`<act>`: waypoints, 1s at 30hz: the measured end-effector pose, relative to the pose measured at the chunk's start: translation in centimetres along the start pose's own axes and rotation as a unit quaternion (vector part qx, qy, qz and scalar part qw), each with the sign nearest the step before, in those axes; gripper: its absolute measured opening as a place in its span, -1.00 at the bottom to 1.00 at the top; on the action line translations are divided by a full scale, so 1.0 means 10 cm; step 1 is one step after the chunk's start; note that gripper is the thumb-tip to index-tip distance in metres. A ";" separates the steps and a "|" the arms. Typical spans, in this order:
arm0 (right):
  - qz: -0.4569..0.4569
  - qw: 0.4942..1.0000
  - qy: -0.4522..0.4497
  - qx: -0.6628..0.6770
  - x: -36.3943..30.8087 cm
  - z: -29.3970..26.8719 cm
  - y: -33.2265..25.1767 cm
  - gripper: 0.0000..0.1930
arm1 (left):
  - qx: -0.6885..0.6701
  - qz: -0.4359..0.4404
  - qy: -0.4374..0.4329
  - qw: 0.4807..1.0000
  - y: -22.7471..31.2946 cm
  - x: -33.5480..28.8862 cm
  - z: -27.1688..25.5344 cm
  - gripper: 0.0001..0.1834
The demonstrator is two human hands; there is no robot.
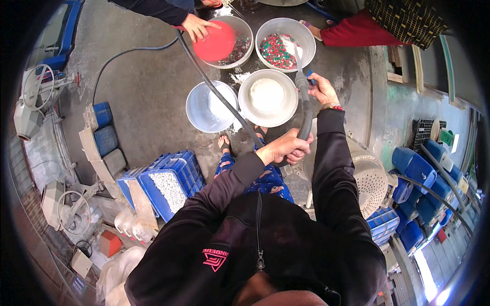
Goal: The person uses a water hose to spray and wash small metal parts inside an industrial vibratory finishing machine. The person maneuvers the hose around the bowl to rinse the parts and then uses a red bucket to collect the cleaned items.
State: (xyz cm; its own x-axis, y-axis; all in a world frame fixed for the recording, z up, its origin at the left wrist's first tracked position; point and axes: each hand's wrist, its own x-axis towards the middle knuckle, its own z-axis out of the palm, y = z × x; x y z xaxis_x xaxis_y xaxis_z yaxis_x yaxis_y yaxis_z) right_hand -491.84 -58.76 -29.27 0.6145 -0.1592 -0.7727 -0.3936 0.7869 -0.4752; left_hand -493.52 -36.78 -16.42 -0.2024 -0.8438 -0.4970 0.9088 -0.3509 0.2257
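My left hand [289, 148] is closed around a dark rubber hose [306, 113] in front of my body. Farther out, my right hand [323, 91] has its bent fingers at the hose's valve, beside a blue lever [309, 75]. From the hose end, white water [292, 47] runs into a metal basin [310, 43] of small red and green pieces [275, 52]. Nearer stands another metal basin [293, 102] holding whitish, foamy liquid [266, 94]. To its left is a bluish-looking basin [196, 108], also with something whitish inside.
At the far left a co-worker's hand [198, 26] holds a red round basin [217, 43] over a metal basin [247, 31] of dark pieces. Blue crates [178, 171] with white pieces stand left; a perforated drum [370, 178] and blue jugs [416, 166] right. Another person's red trouser leg [357, 31] shows far right.
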 end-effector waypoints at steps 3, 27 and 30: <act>-0.025 0.997 -0.011 0.074 -0.02 -0.03 0.04 -0.78 | 0.010 -0.002 -0.004 1.000 -0.05 -0.04 0.02 -0.79; -0.011 0.989 0.019 0.143 -0.14 0.06 0.50 -0.78 | 0.242 0.223 0.280 0.902 -0.37 -0.35 0.26 -0.44; -0.020 0.988 0.013 0.154 -0.28 -0.02 0.49 -0.73 | 0.215 0.192 0.254 0.923 -0.33 -0.40 0.30 -0.45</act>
State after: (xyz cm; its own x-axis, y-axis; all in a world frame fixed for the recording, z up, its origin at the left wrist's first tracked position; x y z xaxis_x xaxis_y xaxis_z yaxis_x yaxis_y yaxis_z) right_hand -495.61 -54.59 -29.51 0.6059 -0.2065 -0.7683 -0.1397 0.9231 -0.3583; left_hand -496.82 -33.43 -12.63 0.4019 -0.6784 -0.6150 0.6270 -0.2857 0.7248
